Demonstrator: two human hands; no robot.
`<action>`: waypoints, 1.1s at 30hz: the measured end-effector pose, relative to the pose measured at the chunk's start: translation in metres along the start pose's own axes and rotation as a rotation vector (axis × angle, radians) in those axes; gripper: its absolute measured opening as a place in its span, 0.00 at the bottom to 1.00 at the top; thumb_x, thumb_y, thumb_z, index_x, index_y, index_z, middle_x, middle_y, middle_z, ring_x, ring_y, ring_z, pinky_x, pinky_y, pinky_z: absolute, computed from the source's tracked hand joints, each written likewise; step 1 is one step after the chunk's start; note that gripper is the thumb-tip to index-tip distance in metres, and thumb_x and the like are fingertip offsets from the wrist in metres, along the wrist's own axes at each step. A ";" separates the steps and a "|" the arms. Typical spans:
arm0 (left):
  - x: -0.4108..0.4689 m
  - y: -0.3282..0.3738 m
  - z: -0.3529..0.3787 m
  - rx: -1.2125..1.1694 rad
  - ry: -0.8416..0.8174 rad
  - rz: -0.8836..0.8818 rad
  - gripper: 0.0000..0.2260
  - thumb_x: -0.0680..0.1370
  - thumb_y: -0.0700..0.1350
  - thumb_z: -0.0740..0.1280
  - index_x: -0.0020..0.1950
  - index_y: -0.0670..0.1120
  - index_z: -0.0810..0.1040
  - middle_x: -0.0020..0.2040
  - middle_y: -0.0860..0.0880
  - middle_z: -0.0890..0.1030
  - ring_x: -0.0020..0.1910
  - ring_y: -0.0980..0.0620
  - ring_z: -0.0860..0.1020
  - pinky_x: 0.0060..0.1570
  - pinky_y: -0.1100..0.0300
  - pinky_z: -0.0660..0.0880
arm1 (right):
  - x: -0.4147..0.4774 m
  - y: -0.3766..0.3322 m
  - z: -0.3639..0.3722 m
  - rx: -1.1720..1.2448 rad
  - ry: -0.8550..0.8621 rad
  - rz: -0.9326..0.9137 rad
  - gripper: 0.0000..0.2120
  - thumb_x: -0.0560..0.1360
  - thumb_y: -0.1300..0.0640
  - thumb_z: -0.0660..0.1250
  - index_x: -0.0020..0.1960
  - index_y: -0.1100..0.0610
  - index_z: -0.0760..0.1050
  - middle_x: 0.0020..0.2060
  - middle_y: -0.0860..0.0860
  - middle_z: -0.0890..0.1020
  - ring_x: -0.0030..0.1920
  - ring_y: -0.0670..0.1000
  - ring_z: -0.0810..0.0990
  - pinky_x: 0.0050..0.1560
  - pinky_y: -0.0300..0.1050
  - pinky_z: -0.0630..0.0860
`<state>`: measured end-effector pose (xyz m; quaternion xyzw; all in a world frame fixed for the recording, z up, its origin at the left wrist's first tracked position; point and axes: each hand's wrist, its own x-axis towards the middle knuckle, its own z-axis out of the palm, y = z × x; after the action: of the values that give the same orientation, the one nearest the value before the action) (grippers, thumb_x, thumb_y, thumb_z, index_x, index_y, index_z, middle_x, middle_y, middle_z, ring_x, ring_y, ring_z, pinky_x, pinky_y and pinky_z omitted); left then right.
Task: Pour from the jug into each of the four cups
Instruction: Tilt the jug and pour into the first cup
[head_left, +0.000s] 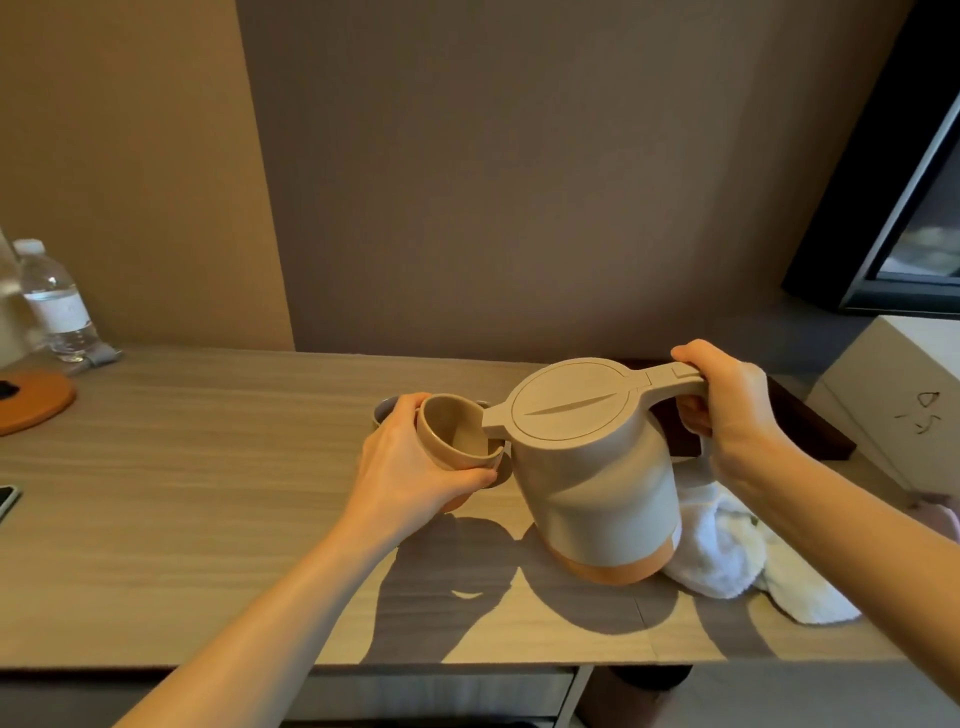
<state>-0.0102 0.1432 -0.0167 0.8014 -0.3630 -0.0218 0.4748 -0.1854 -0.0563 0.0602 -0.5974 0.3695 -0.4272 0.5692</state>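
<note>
Pour step in hand, by the look of it: one cup being served, lifted off the desk (208, 493). The jug (592, 467), beige with an orange base band, is tilted spout-left above the desk, lid shut; the right hand (727, 405) has its fingers wrapped tight round the handle. The left hand (410, 457) holds a tan cup (457, 431) tipped toward the spout, fingers clamped round its wall and base, rim just under the spout. No stream is visible and the cup's fill level is unclear.

Next move likely needs more jug tilt with the cup kept steady, then a swap to another cup. Behind the held cup a grey cup (385, 408) peeks out, and more rims are partly hidden, so the count of four can't be confirmed.

A white towel (727, 551) lies just beside the jug base, with a dark tray (810, 426) behind it. Far left stand a water bottle (54, 301) and an orange pad (36, 405), well apart from the pour; a phone edge (8, 499) sits at the frame edge. Nothing blocks the pour.
</note>
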 end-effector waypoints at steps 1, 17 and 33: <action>-0.003 -0.001 0.001 0.015 0.000 0.003 0.38 0.57 0.60 0.82 0.60 0.61 0.65 0.56 0.61 0.74 0.57 0.56 0.72 0.48 0.63 0.72 | -0.001 0.003 -0.001 -0.006 -0.002 0.004 0.11 0.71 0.51 0.67 0.35 0.57 0.75 0.33 0.52 0.78 0.36 0.48 0.74 0.36 0.41 0.68; -0.023 -0.013 0.011 0.132 -0.017 0.011 0.44 0.57 0.60 0.82 0.67 0.59 0.65 0.63 0.57 0.76 0.62 0.53 0.75 0.56 0.53 0.78 | -0.022 0.013 -0.005 -0.095 -0.042 -0.023 0.14 0.73 0.54 0.66 0.32 0.59 0.76 0.33 0.55 0.78 0.37 0.50 0.75 0.39 0.42 0.70; -0.032 -0.017 0.010 0.161 0.004 0.025 0.44 0.57 0.61 0.81 0.68 0.57 0.66 0.64 0.55 0.76 0.62 0.51 0.75 0.56 0.52 0.78 | -0.028 0.006 0.003 -0.177 -0.076 -0.064 0.15 0.74 0.54 0.65 0.30 0.59 0.75 0.31 0.54 0.77 0.34 0.49 0.73 0.39 0.43 0.70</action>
<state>-0.0284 0.1597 -0.0454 0.8323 -0.3728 0.0148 0.4099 -0.1926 -0.0294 0.0518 -0.6727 0.3649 -0.3880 0.5136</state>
